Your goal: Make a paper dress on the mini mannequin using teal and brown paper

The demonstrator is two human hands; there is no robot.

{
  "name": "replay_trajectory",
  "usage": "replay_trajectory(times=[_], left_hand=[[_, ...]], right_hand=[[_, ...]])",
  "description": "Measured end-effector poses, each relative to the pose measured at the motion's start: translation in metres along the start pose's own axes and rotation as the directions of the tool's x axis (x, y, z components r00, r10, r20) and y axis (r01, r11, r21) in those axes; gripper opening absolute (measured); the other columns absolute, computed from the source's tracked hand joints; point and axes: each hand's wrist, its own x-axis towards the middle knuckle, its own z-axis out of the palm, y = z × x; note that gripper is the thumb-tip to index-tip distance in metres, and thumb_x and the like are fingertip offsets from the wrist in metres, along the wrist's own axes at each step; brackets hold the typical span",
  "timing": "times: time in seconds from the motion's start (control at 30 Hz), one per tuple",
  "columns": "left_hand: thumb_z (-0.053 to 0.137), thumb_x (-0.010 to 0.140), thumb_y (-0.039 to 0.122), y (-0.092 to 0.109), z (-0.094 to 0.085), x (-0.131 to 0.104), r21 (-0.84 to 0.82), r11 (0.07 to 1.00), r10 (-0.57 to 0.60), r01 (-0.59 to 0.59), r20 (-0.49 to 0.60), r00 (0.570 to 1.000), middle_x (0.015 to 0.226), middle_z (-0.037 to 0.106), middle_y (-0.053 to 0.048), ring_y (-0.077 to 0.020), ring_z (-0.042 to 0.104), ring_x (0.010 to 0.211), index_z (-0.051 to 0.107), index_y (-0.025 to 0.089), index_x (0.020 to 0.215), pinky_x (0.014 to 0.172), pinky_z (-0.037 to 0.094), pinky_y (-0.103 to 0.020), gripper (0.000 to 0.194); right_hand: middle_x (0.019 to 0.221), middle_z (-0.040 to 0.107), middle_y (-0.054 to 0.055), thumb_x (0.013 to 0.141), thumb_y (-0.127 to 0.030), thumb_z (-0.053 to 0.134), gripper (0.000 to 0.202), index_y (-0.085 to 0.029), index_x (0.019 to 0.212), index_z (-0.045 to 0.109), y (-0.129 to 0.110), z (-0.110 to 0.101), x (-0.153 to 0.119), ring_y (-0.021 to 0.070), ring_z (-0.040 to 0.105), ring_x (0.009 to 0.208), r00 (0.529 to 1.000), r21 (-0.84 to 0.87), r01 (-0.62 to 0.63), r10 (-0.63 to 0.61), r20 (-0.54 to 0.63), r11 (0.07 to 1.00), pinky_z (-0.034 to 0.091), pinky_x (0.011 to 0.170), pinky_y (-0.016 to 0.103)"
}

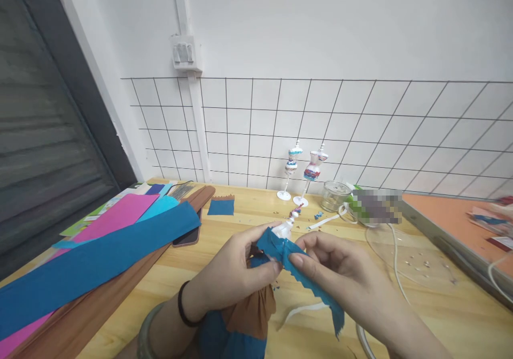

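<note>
At the middle of the table, my left hand [244, 265] is wrapped round a small white mannequin [284, 229], whose neck and shoulders show above the fingers. A blue strip with a zigzag edge [316, 289] lies across its chest. My right hand [340, 268] pinches this strip between thumb and fingers, close to the left thumb, and the strip's loose end hangs down to the right. Below my left hand hangs gathered brown fabric [256, 311] with blue fabric [236, 343] under it. The mannequin's lower part is hidden.
Two small mannequins [292, 166] [315, 169] stand by the wall, near a glass jar [335, 194]. Blue, pink and brown fabric strips [100, 257] lie left over a phone [188, 236]. A blue-brown swatch [221, 206] lies behind. An orange-topped surface [444, 225] is at right.
</note>
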Motion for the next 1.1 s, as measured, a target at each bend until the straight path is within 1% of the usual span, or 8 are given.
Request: replay_trajectory(times=[0.07,0.17,0.33,0.43,0.6,0.73,0.9,1.1], left_hand=[[0.059,0.08,0.016,-0.0002,-0.0037,-0.0001,-0.06,0.998,0.019,-0.015,0.068,0.998,0.083,0.057,-0.001,-0.0158,0.053,0.081,0.06,0.015,0.101,0.083,0.045,-0.032,0.021],[0.063,0.079,0.024,-0.001,-0.0069,0.0007,-0.144,0.989,0.036,-0.019,0.117,0.992,0.088,0.057,-0.003,-0.0172,0.053,0.084,0.059,0.014,0.098,0.085,0.043,-0.033,0.021],[0.058,0.085,0.033,-0.0024,-0.0063,0.0024,-0.214,0.977,-0.006,0.024,0.081,0.997,0.09,0.06,-0.005,-0.0199,0.056,0.089,0.06,0.014,0.1,0.083,0.044,-0.033,0.025],[0.058,0.085,0.031,-0.0041,-0.0056,0.0025,-0.186,0.982,-0.011,0.022,0.059,0.998,0.097,0.062,-0.007,-0.0218,0.056,0.095,0.06,0.013,0.107,0.087,0.044,-0.035,0.029],[0.06,0.082,0.023,-0.0069,-0.0052,0.0026,-0.116,0.993,-0.018,0.021,0.027,0.999,0.112,0.061,-0.008,-0.0227,0.054,0.105,0.051,0.015,0.126,0.095,0.041,-0.037,0.046],[0.059,0.081,0.022,-0.005,-0.0045,0.0036,-0.038,0.999,-0.031,0.031,0.016,0.999,0.104,0.064,-0.006,-0.023,0.056,0.1,0.056,0.015,0.121,0.092,0.042,-0.036,0.041],[0.059,0.08,0.025,-0.0028,-0.0049,0.0037,-0.015,0.999,-0.044,0.044,0.028,0.999,0.095,0.065,-0.005,-0.0236,0.057,0.094,0.061,0.016,0.113,0.086,0.045,-0.035,0.034],[0.058,0.082,0.029,-0.0034,-0.0069,0.0018,-0.041,0.998,-0.037,0.039,0.062,0.997,0.088,0.061,-0.003,-0.0211,0.055,0.091,0.057,0.016,0.12,0.088,0.044,-0.035,0.039]], right_hand=[[0.054,0.038,-0.007,0.082,-0.045,0.058,0.026,-0.019,0.079,0.06,-0.0003,0.0,-0.0007,0.0092,0.035,0.051,1.0,-0.034,0.001,-0.002,-0.007,0.999,0.028,0.047,0.022],[0.055,0.036,-0.007,0.081,-0.046,0.058,0.026,-0.02,0.081,0.061,0.0,-0.0002,-0.0024,0.0098,0.034,0.051,1.0,-0.063,0.004,-0.005,-0.026,0.998,0.028,0.048,0.022],[0.056,0.037,-0.007,0.083,-0.05,0.055,0.03,-0.021,0.081,0.061,-0.0008,-0.0007,-0.0039,0.0099,0.033,0.052,1.0,-0.065,-0.01,0.011,0.025,0.998,0.028,0.048,0.022],[0.059,0.041,-0.005,0.085,-0.051,0.052,0.031,-0.021,0.08,0.061,-0.0025,-0.0002,-0.0043,0.0097,0.035,0.054,0.998,-0.047,-0.021,0.024,0.058,0.999,0.029,0.049,0.022],[0.065,0.047,-0.003,0.089,-0.051,0.046,0.034,-0.022,0.077,0.06,-0.0037,0.0003,-0.0056,0.0113,0.039,0.058,0.995,-0.107,-0.001,0.012,0.103,0.994,0.032,0.052,0.023],[0.067,0.049,-0.002,0.089,-0.05,0.046,0.032,-0.023,0.079,0.06,-0.0012,-0.0003,-0.0058,0.0121,0.042,0.06,0.994,-0.097,0.034,-0.023,0.111,0.995,0.036,0.054,0.024],[0.062,0.042,-0.004,0.087,-0.049,0.051,0.027,-0.023,0.083,0.06,0.0006,-0.0018,-0.0055,0.0108,0.037,0.055,0.998,-0.038,-0.003,0.006,0.067,0.999,0.032,0.049,0.023],[0.059,0.042,-0.004,0.087,-0.05,0.051,0.031,-0.022,0.077,0.061,-0.0041,-0.001,-0.0079,0.0111,0.035,0.055,0.996,-0.095,-0.009,0.018,0.093,0.995,0.031,0.05,0.024]])
